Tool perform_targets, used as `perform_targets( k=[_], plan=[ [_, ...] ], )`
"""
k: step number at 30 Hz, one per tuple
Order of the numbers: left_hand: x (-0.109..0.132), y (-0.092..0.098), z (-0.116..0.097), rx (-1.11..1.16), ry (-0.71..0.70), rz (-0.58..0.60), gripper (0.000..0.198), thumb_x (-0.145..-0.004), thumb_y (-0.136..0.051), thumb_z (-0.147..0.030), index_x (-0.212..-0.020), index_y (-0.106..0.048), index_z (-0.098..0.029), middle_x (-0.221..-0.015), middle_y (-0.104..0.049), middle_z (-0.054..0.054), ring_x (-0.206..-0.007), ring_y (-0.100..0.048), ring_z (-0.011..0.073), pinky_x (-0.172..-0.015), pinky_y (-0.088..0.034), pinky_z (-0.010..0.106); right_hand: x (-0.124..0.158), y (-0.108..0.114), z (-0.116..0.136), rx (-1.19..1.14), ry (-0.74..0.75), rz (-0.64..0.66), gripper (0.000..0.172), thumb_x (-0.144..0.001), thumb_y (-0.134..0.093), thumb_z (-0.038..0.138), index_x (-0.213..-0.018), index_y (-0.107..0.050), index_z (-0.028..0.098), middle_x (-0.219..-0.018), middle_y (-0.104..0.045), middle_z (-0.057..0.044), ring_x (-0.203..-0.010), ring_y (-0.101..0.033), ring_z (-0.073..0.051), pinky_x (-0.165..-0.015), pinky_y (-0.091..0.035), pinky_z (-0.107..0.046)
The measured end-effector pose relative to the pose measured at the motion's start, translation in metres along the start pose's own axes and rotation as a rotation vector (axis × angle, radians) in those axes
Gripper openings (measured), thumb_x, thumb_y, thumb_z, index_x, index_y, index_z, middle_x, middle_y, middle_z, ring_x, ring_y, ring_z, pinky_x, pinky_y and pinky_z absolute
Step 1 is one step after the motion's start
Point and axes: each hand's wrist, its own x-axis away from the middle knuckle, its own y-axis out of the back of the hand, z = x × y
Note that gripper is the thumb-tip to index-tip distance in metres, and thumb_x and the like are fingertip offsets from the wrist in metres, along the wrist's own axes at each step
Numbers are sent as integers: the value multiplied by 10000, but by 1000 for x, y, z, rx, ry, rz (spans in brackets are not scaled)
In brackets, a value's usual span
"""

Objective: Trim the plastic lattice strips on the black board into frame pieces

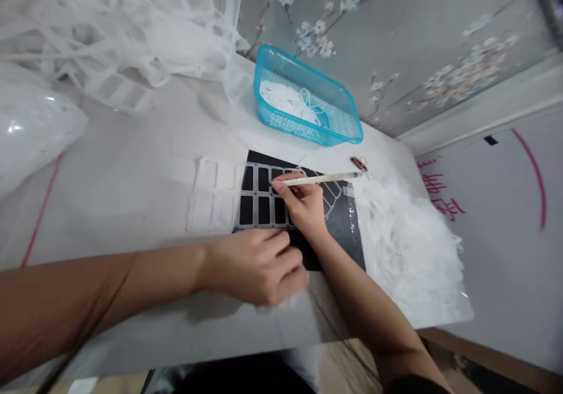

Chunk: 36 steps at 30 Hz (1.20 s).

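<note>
Your translucent sheet of rectangular frames lies flat, overhanging the black mat's left edge; your slim white tool slants over it, gripped in your right fingers.

1. Left hand: bare, ungloved; finger outlines soft with blur, nail detail too indistinct to record.
2. Left forearm: bare along its visible length, slender at the wrist, broader toward the frame edge.
3. Dark strands: thin, dark lines across the left forearm; whether hair or cord cannot be determined.
4. Right hand: bare, ungloved; slim fingers, narrow wrist.
5. Right forearm: bare, smooth in outline, widening toward the elbow.
6. Right sleeve: black, edge visible above the elbow; fabric type indeterminable.
7. Lower garment: black, plain, partly visible at the bottom edge.
</note>
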Motion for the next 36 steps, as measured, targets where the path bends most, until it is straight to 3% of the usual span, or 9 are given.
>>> perform_targets(
  k=[2, 4, 11, 23, 31, 36],
  plan=[
    [-2, -4, 0, -208, 210, 54, 158, -918, -481, -170, -778, -556, -171, -654, -619, 18, -656, -656, 188, -634, -564, 314, 2, -5, -5, 28, -23, 16, 103, -859, -692, 318, -859, -726, 221, -821, -728, -4, -733, -645, -146, -706, -510, -308],
    [-3, -9, -1, -326, 317, 90, 151, -895, -487, -158, -752, -537, -162, -632, -627, 43, -691, -692, 236, -666, -582, 349, 4, -4, -6, 43, -24, 32, 80, -855, -700, 303, -856, -732, 229, -823, -733, -2, -747, -660, -153, -710, -518, -311],
    [-6, -14, -9, -407, 444, 122, 155, -877, -499, -143, -724, -526, -152, -610, -639, 60, -805, -737, 296, -745, -607, 372, 3, 0, -3, 45, 9, 113, 49, -849, -712, 269, -853, -740, 228, -838, -748, -7, -789, -689, -162, -782, -542, -324],
    [-6, -15, -3, -392, 458, 142, 129, -858, -503, -115, -755, -580, -129, -616, -656, 70, -862, -742, 319, -779, -619, 389, 3, -2, -6, 53, 80, 104, 42, -863, -700, 251, -860, -736, 231, -853, -756, -1, -794, -694, -164, -789, -553, -342],
    [-3, -21, -4, -416, 484, 112, 200, -852, -469, -103, -718, -617, -114, -647, -684, 102, -907, -738, 307, -791, -619, 359, 7, 7, -4, 256, 326, 123, 111, -884, -647, 165, -869, -717, 249, -841, -749, -7, -785, -647, -183, -773, -534, -395],
    [-3, -21, -4, -404, 464, 114, 171, -849, -485, -105, -753, -627, -113, -648, -682, 96, -911, -735, 332, -797, -614, 384, 6, 6, -8, 272, 219, 85, 49, -871, -685, 234, -879, -730, 252, -836, -733, -15, -861, -640, -196, -800, -550, -398]
  ],
)
